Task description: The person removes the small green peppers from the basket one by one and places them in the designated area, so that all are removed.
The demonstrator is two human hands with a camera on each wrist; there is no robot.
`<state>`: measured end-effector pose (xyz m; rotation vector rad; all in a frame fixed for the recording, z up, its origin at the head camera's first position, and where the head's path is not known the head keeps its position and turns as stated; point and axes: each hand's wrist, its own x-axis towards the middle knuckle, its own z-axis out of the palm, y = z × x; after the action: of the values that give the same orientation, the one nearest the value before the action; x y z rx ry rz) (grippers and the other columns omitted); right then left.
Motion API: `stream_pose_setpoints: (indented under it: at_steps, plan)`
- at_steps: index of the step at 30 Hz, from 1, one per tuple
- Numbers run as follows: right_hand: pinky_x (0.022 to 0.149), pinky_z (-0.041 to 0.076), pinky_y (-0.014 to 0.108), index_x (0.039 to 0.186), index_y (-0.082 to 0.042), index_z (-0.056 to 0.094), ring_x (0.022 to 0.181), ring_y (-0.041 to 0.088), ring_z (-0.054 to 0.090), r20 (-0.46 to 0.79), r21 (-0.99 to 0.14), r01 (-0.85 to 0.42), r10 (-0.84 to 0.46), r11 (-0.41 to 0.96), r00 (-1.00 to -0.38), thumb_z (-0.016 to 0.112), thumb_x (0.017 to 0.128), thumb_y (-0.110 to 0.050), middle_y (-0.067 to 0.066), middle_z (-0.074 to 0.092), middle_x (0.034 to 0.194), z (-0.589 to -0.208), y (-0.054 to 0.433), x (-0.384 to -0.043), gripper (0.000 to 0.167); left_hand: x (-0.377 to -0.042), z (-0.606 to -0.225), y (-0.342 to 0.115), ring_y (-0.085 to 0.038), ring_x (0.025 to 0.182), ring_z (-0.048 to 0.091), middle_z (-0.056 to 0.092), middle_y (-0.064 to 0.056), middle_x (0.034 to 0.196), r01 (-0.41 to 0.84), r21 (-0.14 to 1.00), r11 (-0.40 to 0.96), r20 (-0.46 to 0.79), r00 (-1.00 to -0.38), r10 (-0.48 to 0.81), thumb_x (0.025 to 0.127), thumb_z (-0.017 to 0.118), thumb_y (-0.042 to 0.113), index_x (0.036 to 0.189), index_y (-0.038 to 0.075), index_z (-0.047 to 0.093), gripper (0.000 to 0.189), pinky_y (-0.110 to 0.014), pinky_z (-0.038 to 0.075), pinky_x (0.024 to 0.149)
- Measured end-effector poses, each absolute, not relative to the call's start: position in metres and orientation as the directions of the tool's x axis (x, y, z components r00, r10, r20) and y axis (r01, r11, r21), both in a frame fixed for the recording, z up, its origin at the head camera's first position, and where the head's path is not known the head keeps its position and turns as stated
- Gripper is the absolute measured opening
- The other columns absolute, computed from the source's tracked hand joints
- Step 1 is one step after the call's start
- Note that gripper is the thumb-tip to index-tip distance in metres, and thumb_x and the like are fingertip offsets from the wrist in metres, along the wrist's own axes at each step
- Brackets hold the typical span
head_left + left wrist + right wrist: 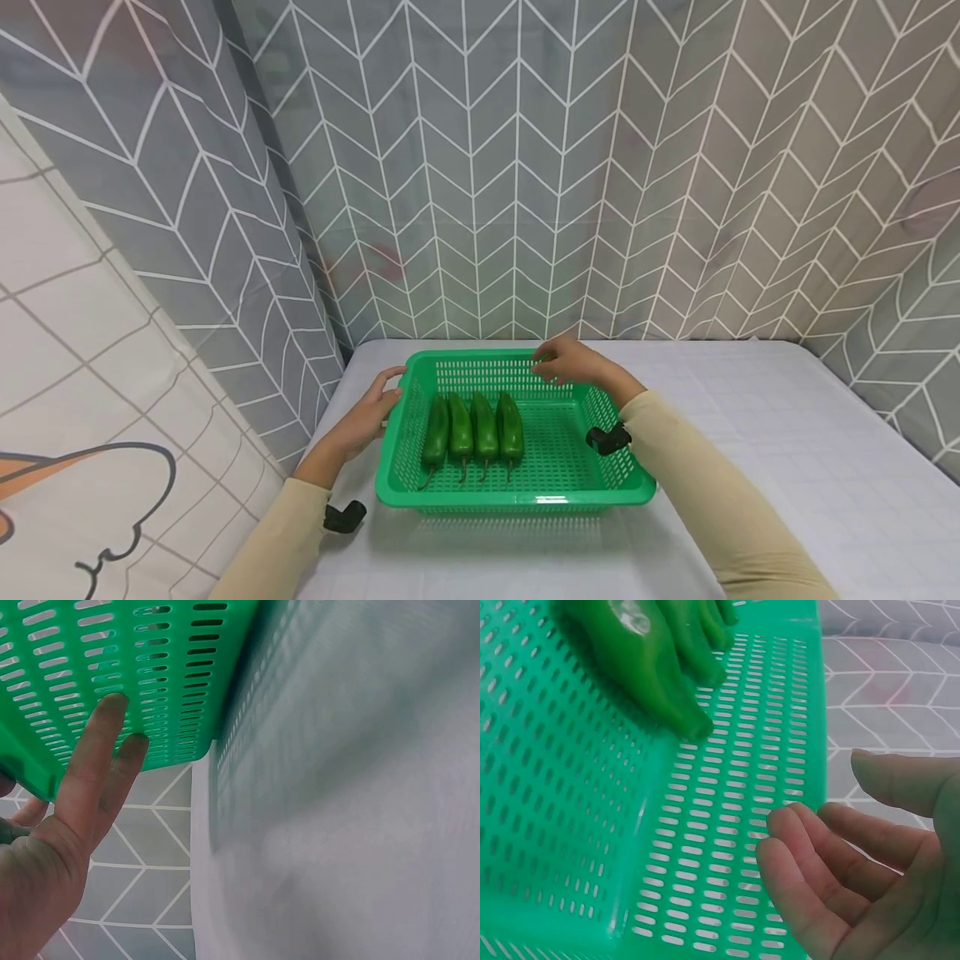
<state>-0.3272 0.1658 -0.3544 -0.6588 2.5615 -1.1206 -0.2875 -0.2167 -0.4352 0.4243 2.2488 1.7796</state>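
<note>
A green plastic basket (pixel 555 498) with slotted walls stands on the table. Four-sided and shallow, it holds several long green peppers (pixel 486 427) side by side in its left half, stems toward the front. My left hand (pixel 367 421) holds the basket's left rim, thumb at the rim and two fingers (pixel 94 750) stretched against the outer wall. Over the basket's back right part is my right hand (pixel 573 362), its fingers loosely bent with nothing between them. In the right wrist view, the pepper tips (pixel 694 724) lie apart from that hand.
White cloth covers the table (pixel 750 467), which extends to the right of the basket. Behind it hangs a grey curtain (pixel 525 208) with white zigzag lines. A white, grid-patterned curtain (pixel 90 350) borders the left side.
</note>
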Motion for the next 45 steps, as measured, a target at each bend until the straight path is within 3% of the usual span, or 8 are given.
stream_pose_setpoints:
  at_steps: [5, 11, 17, 24, 32, 45]
  plan:
    - [0.083, 0.058, 0.043, 0.135, 0.014, 0.054, 0.104, 0.04, 0.067, -0.088, -0.726, -0.296, -0.511, 0.621, -0.855, 0.061, 0.103, -0.013, 0.027, 0.066, 0.119, -0.361, 0.16, -0.33, 0.043, -0.287, -0.434, -0.218, -0.03, 0.102, 0.067, 0.059, -0.022, 0.126, 0.075, 0.975, 0.208, -0.008, -0.928, 0.373, 0.114, 0.032, 0.034, 0.16, 0.019, 0.011, 0.053, -0.049, 0.056, 0.084]
    - [0.083, 0.058, 0.046, 0.136, 0.016, 0.052, 0.104, 0.042, 0.067, -0.109, -0.718, -0.289, -0.511, 0.634, -0.852, 0.062, 0.103, -0.013, 0.03, 0.066, 0.117, -0.367, 0.154, -0.327, 0.046, -0.286, -0.434, -0.217, -0.029, 0.1, 0.067, 0.059, -0.022, 0.125, 0.07, 0.976, 0.207, -0.012, -0.929, 0.369, 0.114, 0.033, 0.034, 0.16, 0.019, 0.012, 0.053, -0.048, 0.056, 0.083]
    - [0.079, 0.059, 0.043, 0.134, 0.015, 0.055, 0.098, 0.039, 0.07, -0.13, -0.699, -0.275, -0.495, 0.66, -0.859, 0.063, 0.102, -0.013, 0.024, 0.069, 0.113, -0.379, 0.151, -0.324, 0.043, -0.283, -0.439, -0.215, -0.028, 0.101, 0.067, 0.059, -0.021, 0.127, 0.055, 0.977, 0.208, -0.026, -0.93, 0.367, 0.114, 0.033, 0.033, 0.16, 0.021, 0.014, 0.051, -0.048, 0.055, 0.085]
    - [0.082, 0.058, 0.042, 0.137, 0.013, 0.053, 0.102, 0.038, 0.069, -0.168, -0.713, -0.237, -0.49, 0.66, -0.855, 0.063, 0.102, -0.014, 0.025, 0.065, 0.122, -0.379, 0.141, -0.32, 0.045, -0.28, -0.437, -0.219, -0.03, 0.101, 0.067, 0.057, -0.023, 0.128, 0.048, 0.979, 0.2, -0.026, -0.935, 0.354, 0.113, 0.034, 0.034, 0.159, 0.021, 0.014, 0.051, -0.048, 0.055, 0.084]
    - [0.078, 0.059, 0.04, 0.133, 0.014, 0.056, 0.096, 0.036, 0.07, -0.187, -0.669, -0.258, -0.494, 0.697, -0.849, 0.063, 0.102, -0.012, 0.023, 0.067, 0.116, -0.383, 0.133, -0.321, 0.041, -0.284, -0.435, -0.219, -0.03, 0.101, 0.067, 0.058, -0.022, 0.127, 0.066, 0.976, 0.21, -0.014, -0.932, 0.361, 0.114, 0.032, 0.032, 0.16, 0.02, 0.013, 0.051, -0.049, 0.056, 0.085]
    - [0.072, 0.06, 0.038, 0.127, 0.013, 0.061, 0.084, 0.031, 0.071, -0.229, -0.584, -0.254, -0.457, 0.771, -0.86, 0.067, 0.099, -0.011, 0.019, 0.071, 0.093, -0.393, 0.122, -0.325, 0.038, -0.285, -0.433, -0.217, -0.031, 0.104, 0.066, 0.057, -0.022, 0.128, 0.072, 0.974, 0.214, -0.013, -0.929, 0.37, 0.114, 0.032, 0.033, 0.16, 0.021, 0.013, 0.051, -0.05, 0.055, 0.086]
